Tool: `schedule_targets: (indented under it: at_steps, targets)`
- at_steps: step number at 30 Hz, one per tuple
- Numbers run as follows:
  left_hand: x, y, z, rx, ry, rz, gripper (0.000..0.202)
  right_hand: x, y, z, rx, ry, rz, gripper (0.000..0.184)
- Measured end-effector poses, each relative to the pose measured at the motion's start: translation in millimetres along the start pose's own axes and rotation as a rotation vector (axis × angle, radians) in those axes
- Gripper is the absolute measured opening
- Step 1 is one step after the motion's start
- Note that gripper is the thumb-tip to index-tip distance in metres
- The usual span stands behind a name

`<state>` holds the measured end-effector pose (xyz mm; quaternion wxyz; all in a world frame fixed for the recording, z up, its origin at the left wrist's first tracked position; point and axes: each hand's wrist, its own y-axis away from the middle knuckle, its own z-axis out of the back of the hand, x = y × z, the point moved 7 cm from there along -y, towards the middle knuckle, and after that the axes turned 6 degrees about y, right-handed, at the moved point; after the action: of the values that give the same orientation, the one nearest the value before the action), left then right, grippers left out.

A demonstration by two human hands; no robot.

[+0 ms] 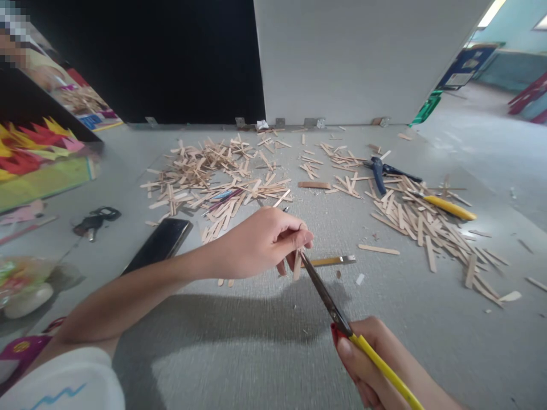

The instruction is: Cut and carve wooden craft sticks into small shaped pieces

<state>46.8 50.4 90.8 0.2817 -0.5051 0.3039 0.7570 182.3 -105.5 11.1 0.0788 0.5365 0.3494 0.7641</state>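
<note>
My left hand (267,242) is closed, thumb and fingers pinching a short wooden craft stick (297,266) that points down. My right hand (380,359) grips a pair of scissors (327,296) with dark metal blades and yellow and red on the handles. The blade tips reach the craft stick right by my left fingertips; whether they are cutting into it I cannot tell. Just behind that spot lies a yellow box cutter (329,261) with a metal end, flat on the grey table (239,364).
Craft sticks lie in a left pile (213,165) and a right pile (410,210), with dark blue-handled pliers (380,171) and a yellow-handled cutter (448,206). A black phone (160,245), keys (96,222) and white tub (72,381) sit left. An upright panel (342,62) stands behind.
</note>
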Motion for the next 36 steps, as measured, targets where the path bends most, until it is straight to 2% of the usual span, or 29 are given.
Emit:
schedule_targets:
  at_steps: [5, 12, 18, 24, 28, 33, 36]
  targets:
    - [0, 0, -1.8, 0.005, -0.021, -0.013, 0.028, 2, -2, 0, 0.001, -0.015, 0.051, 0.083]
    - [0, 1, -3.3, 0.002, -0.033, -0.009, 0.029, -9, -3, -2, 0.010, -0.041, 0.042, 0.080]
    - [0, 1, -2.0, 0.004, -0.033, -0.007, 0.029, -3, -6, -1, 0.009, 0.042, 0.115, 0.080]
    - [-2, -2, -2.7, 0.052, -0.064, -0.096, 0.029, -1, -8, -1, 0.038, 0.088, 0.093, 0.080]
    - [-2, -2, -2.3, 0.052, -0.035, -0.091, 0.030, -9, -6, 1, -0.021, -0.004, 0.125, 0.082]
    - [-1, -1, -0.4, 0.010, 0.011, -0.032, 0.028, -24, 3, 3, -0.099, -0.122, 0.034, 0.076]
    - [1, 1, 0.5, -0.008, 0.013, -0.014, 0.027, -23, 7, 2, -0.113, -0.143, 0.051, 0.079]
